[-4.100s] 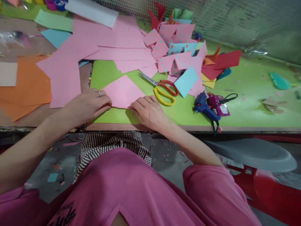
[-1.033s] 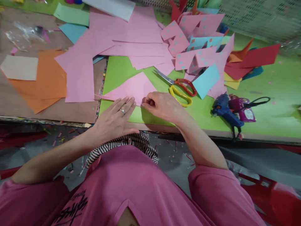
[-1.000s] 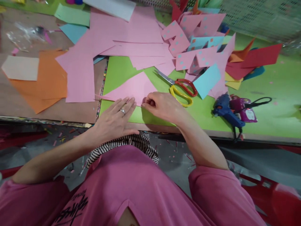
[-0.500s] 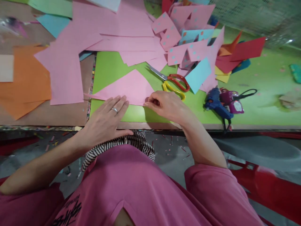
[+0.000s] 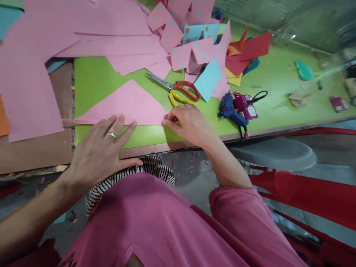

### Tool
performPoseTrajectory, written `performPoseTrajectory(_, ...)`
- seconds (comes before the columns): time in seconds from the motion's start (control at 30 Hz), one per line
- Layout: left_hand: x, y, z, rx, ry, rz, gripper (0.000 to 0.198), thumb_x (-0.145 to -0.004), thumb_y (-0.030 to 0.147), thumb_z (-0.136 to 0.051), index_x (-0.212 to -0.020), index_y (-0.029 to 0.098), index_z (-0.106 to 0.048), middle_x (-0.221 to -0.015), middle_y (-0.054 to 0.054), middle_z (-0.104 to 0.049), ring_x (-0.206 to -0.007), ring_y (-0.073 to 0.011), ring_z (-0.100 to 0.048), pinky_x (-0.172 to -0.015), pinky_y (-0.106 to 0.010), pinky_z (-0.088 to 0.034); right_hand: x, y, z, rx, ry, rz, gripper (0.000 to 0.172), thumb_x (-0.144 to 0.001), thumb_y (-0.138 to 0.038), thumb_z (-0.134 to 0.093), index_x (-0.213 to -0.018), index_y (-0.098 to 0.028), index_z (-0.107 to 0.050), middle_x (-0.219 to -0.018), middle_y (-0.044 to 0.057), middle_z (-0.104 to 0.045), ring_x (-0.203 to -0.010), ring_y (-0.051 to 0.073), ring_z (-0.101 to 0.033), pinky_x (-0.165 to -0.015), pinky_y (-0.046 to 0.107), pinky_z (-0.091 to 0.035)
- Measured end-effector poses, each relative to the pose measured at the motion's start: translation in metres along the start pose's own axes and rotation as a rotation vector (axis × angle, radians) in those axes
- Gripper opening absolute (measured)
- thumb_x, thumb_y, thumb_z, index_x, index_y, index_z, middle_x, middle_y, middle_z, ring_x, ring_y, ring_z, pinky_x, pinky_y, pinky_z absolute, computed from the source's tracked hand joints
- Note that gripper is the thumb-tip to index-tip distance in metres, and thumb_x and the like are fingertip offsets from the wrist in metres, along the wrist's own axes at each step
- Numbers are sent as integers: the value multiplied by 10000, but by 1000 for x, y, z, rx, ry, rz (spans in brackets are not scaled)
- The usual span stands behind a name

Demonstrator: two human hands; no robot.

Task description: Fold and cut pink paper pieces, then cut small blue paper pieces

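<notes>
A pink triangular sheet of paper [image 5: 125, 102] lies on the green table top near its front edge, its narrow left tip running out past the green area. My left hand [image 5: 97, 146], with a ring on one finger, rests with spread fingers on the paper's lower edge, thumb over the table edge. My right hand [image 5: 187, 122] has its fingers curled and pinched at the paper's lower right corner. Just beyond my right hand are scissors [image 5: 175, 88] with one red and one yellow handle, blades apart and pointing up-left.
Large pink sheets [image 5: 30, 78] spread over the left and back. Dotted pink cut-outs [image 5: 191, 53], a light blue piece [image 5: 208, 81] and red paper [image 5: 253, 50] are piled behind. A blue glue gun [image 5: 232, 111] lies right. A grey stool seat [image 5: 275, 152] stands below the table edge.
The view has swung to the right, so the table things sit further left. My left hand has slid a little left along the paper's edge; my right hand keeps its place at the corner.
</notes>
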State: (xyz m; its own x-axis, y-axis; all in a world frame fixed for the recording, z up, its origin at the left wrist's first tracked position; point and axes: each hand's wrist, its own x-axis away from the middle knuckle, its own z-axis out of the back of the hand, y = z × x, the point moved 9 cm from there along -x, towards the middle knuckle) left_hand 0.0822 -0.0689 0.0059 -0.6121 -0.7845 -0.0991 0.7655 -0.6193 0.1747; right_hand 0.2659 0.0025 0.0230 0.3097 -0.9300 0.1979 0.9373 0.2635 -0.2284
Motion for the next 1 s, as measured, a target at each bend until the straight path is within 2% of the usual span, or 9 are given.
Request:
performPoseTrajectory(0.1, -3, 0, -1, -7, -25, 31, 968, -947, 815, -333, -1601, 103, -397, -1574, -282, -479, -1463, -465, -448, -1185, -609, -373, 8, 8, 0, -5, 30, -23, 183, -989, -334, -609, -918, -184, -685, -925, 77, -721, -920, 248, -602, -852, 387, -400)
performPoseTrajectory(0.2, -5, 1, 0, 2, -24, 32, 954, -945, 798, -392, -1601, 106, -394, -1559, -292, -490, -1447, -477, -462, -1163, -615, -396, 22, 16, 3, 40, 105, -51, 163, -1004, -290, -562, -1013, -174, -676, -1019, 116, -711, -993, 279, -593, -871, 394, -426)
performPoseTrajectory(0.33, -4, 2, 1, 27, -12, 10, 944, -935, 757, -494, -1621, 122, -359, -1566, -298, -483, -1442, -494, -463, -1153, -644, -402, 48, 16, 17, 187, 285, -121, 299, -1038, -202, -415, -1176, -154, -676, -1162, 165, -706, -1061, 319, -577, -914, 439, -423)
performPoseTrajectory(0.43, -4, 3, 0, 18, -32, 9, 949, -911, 731, -572, -1598, 100, -393, -1573, -311, -467, -1448, -502, -452, -1158, -646, -404, 59, -17, 16, 192, 385, -3, 401, -1084, -243, -353, -1331, -177, -661, -1313, 141, -707, -1175, 298, -586, -1004, 440, -394)
performPoseTrajectory(0.53, -5, 3, -2, -34, -75, 15, 903, -906, 722, -588, -1539, 89, -471, -1565, -309, -475, -1448, -496, -457, -1153, -632, -422, 56, -70, -12, 138, 304, 278, 508, -1104, -426, -367, -1509, -177, -547, -1524, 114, -611, -1385, 265, -529, -1191, 436, -305)
performPoseTrajectory(0.6, -5, 4, -2, -62, -70, 6, 890, -901, 736, -581, -1507, 88, -506, -1554, -305, -491, -1434, -491, -476, -1143, -618, -440, 50, -89, -31, 128, 263, 317, 611, -1099, -511, -333, -1537, -125, -511, -1590, 134, -543, -1474, 268, -471, -1275, 461, -218)
performPoseTrajectory(0.67, -5, 5, 0, -75, -40, -7, 911, -896, 755, -566, -1501, 76, -510, -1540, -310, -504, -1421, -491, -494, -1139, -608, -449, 44, -95, -42, 124, 257, 293, 691, -1092, -559, -305, -1547, -72, -486, -1603, 169, -513, -1508, 280, -449, -1305, 494, -184)
performPoseTrajectory(0.83, -3, 5, 2, -58, 2, -10, 909, -928, 738, -529, -1533, 61, -483, -1538, -322, -504, -1427, -489, -493, -1149, -617, -434, 45, -85, -47, 104, 237, 247, 730, -1071, -617, -317, -1559, -99, -479, -1612, 159, -487, -1525, 273, -449, -1337, 545, -143)
performPoseTrajectory(1.0, -3, 4, 5, 3, 25, 15, 903, -917, 722, -573, -1547, 81, -478, -1543, -304, -512, -1439, -483, -486, -1166, -607, -418, 54, -57, -41, 110, 227, 191, 676, -1086, -574, -306, -1573, -133, -467, -1619, 125, -482, -1531, 245, -446, -1352, 536, -104)
